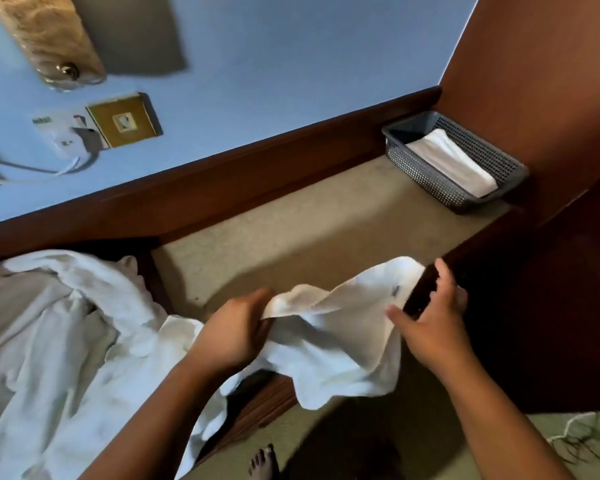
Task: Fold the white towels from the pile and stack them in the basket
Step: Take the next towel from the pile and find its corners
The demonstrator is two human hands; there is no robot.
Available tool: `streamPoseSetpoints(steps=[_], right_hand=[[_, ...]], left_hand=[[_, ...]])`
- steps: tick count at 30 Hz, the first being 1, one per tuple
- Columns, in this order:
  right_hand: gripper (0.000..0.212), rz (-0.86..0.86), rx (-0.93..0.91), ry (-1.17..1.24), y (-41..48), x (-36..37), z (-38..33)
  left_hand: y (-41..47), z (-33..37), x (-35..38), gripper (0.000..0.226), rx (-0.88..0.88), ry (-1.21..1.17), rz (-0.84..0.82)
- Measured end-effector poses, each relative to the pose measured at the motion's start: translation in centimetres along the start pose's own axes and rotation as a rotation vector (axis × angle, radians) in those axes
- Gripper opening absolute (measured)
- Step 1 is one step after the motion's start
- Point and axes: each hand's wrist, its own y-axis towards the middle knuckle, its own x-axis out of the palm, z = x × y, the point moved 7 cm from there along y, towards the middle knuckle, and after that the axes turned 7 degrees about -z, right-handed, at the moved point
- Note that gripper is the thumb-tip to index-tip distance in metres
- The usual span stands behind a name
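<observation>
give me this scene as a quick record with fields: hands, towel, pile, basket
left hand: grips the towel's left edge
right hand: holds the towel's right end
towel: white, unfolded, held above the carpet
pile: loose white towels, at the left
basket: grey mesh, on the carpet, far right corner
in basket: one folded towel
</observation>
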Motion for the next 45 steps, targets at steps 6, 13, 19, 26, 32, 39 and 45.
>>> streamPoseSetpoints(steps=[6, 13, 19, 26, 32, 39, 45], right_hand=[[0.050, -0.488, -0.575, -0.012, 1.4, 3.5, -1.3], [0.046, -0.175, -0.494, 0.421, 9.5, -14.3, 5.5], [0.027, 0.215, -0.450, 0.572, 15.2, -36.5, 12.5], [0.018, -0.117, -0.439, 0.109, 18.8, -40.5, 18.3], [0.025, 0.020, -0.622, -0.343, 17.6, -37.0, 21.6], [0.043, 0.111, -0.454, 0.010, 18.8, -37.3, 22.1], [0.029, -0.387, -0.757, 0.118, 14.8, -32.8, 16.0]], left_hand=[[5.3, 11.6, 2.0, 0.029, 0.149, 0.103, -0.042], [14.3, 15.9, 10.3, 0.024, -0.011, 0.143, 0.188], [19.9, 22.2, 26.6, 0.030, -0.048, -0.003, -0.124], [23.4, 28.3, 22.8, 0.036, -0.199, -0.279, 0.389], [24.0, 32.6, 22.4, 0.038, -0.148, -0.124, 0.265], [22.9, 33.8, 21.1, 0.030, -0.204, -0.180, 0.318], [21.8, 34.5, 22.0, 0.065, -0.290, -0.127, 0.150]])
